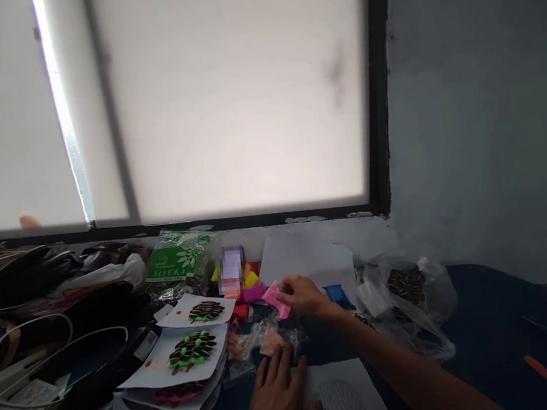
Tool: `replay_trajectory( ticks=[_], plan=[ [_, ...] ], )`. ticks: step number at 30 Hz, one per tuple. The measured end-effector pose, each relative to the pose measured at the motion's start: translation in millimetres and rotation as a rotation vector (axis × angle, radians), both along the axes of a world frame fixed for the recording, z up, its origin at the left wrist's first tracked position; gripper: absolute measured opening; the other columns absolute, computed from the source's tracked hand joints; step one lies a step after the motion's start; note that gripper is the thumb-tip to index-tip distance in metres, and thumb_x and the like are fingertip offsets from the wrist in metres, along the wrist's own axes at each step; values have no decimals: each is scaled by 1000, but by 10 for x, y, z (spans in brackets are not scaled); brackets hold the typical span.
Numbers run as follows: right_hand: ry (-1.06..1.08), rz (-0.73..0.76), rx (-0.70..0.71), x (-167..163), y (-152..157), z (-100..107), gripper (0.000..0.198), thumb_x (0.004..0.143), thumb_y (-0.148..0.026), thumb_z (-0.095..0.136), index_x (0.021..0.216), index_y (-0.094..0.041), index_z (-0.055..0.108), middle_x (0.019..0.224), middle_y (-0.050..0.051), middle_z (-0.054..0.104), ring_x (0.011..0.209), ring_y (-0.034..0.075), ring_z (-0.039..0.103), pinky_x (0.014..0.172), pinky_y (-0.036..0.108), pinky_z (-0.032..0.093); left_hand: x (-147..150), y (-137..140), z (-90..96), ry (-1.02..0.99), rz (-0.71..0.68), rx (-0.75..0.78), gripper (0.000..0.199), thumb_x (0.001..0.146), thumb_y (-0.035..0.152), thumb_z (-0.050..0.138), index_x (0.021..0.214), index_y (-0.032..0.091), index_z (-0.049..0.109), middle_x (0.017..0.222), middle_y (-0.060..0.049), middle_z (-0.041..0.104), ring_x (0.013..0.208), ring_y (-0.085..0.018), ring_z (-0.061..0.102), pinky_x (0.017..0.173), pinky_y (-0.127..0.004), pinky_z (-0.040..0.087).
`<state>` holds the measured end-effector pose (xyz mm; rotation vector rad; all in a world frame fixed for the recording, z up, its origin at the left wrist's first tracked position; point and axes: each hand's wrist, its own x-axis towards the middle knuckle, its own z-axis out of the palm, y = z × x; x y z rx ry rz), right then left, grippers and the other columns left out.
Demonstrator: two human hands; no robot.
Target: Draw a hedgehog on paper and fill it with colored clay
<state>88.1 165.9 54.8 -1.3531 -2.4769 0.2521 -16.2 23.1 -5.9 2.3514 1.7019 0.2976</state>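
We pinch pink packet (274,299) with right hand (305,296); left hand (277,396), fingers loosely spread, overlaps left edge of paper (341,378). Packet likely soft: light grip suits.

1. Green-printed plastic bag (175,259), back edge of desk (484,314), left of middle: line of white Chinese characters, apparently ending 瓜子; remainder uncertain from where I stand. Smaller print above, unreadable.
2. White label (146,345) on black item (127,358), left side, forward of back edge: too small to read.
3. Phone-like screen (231,266), near back edge: pixelated, illegible.
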Motion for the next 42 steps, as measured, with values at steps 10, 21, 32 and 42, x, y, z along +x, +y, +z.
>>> replay_trajectory(
  ticks=[10,21,32,42],
  plan=[
    [-176,-178,91,340,-248,44,31,98,-31,62,125,-17,59,126,10,61,105,25,64,88,44,55,51,-42,5,10,43,46,61,95,42,52,150,15,45,157,-20,26,146,-41,21,115,-59,24],
    [-274,23,18,-42,-542,-177,30,98,-31,61,124,-17,60,126,10,61,105,24,64,88,44,55,-71,6,-234,-127,17,183,72,90,37,59,151,5,40,158,-23,26,147,-43,19,117,-58,23],
    [-165,-4,-9,220,-553,-193,31,98,-32,62,124,-16,60,125,9,62,106,25,64,89,46,55,-142,90,-398,-505,127,155,56,86,30,54,139,12,58,152,-13,47,143,-30,38,117,-42,32],
    [149,-13,-127,181,-450,-258,30,98,-32,61,125,-17,59,125,9,61,105,24,64,88,45,56,-294,336,-200,-824,242,201,66,70,20,55,136,13,54,151,-15,48,145,-29,35,120,-44,24]
  ],
)
